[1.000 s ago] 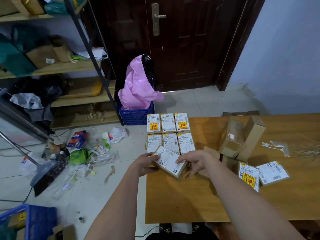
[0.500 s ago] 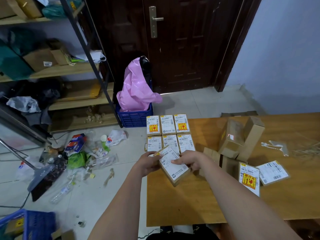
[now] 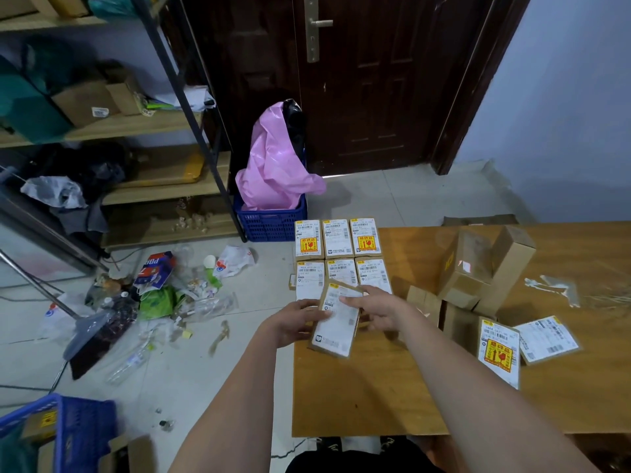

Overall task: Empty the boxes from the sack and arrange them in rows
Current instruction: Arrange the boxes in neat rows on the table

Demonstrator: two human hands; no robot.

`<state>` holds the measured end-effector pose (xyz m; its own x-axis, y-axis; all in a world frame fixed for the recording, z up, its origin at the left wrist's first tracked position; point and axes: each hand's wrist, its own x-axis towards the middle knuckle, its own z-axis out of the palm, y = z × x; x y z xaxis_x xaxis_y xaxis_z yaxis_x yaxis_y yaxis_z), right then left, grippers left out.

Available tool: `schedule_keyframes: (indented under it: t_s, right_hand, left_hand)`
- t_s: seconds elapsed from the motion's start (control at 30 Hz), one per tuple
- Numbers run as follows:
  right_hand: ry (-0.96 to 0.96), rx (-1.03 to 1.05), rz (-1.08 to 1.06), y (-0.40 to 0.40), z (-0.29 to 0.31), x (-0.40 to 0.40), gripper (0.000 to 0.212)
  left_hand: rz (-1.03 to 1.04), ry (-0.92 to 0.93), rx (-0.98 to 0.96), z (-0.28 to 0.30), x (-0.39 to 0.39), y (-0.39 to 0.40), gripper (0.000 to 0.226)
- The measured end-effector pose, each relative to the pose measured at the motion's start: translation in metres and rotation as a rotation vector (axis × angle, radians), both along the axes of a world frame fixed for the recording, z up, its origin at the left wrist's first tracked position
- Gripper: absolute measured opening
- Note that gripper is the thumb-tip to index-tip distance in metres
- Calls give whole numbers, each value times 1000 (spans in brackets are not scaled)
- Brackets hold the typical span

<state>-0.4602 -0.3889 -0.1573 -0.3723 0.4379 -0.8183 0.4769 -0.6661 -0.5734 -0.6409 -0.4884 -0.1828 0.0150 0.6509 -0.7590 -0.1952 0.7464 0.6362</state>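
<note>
Six labelled boxes (image 3: 342, 259) already in two rows at desk (image 3: 375, 387) far-left corner; seventh box (image 3: 336, 319) gripped between left hand (image 3: 297, 321) and right hand (image 3: 377, 307) fingers, starting third row. Loose pile (image 3: 478, 285) remains unsorted.

Dim, flat indoor light with a bluish cast; a bright strip under the door (image 3: 358, 80); soft shadows on the table (image 3: 392, 387); small red glint on a taped box (image 3: 464, 264); motion blur on the held box (image 3: 336, 319); wide-angle bowing of the shelf (image 3: 191, 97) and edges.
</note>
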Motion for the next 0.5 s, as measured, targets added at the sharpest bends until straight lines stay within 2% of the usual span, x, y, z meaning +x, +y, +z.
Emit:
schedule_keyframes:
  t_s: [0.07, 0.2, 0.33, 0.5]
  right_hand:
    - [-16, -6, 33, 1, -2, -1, 47]
    - [-121, -61, 220, -6, -8, -8, 36]
    - [-207, -4, 325, -17, -16, -20, 46]
    - [-287, 9, 399, -26, -28, -34, 45]
  left_hand:
    - [15, -5, 0, -1, -1, -3, 57]
    - [53, -30, -57, -9, -4, -12, 49]
    - [-55, 90, -150, -18, -13, -23, 44]
    - [2, 50, -211, -30, -26, -27, 44]
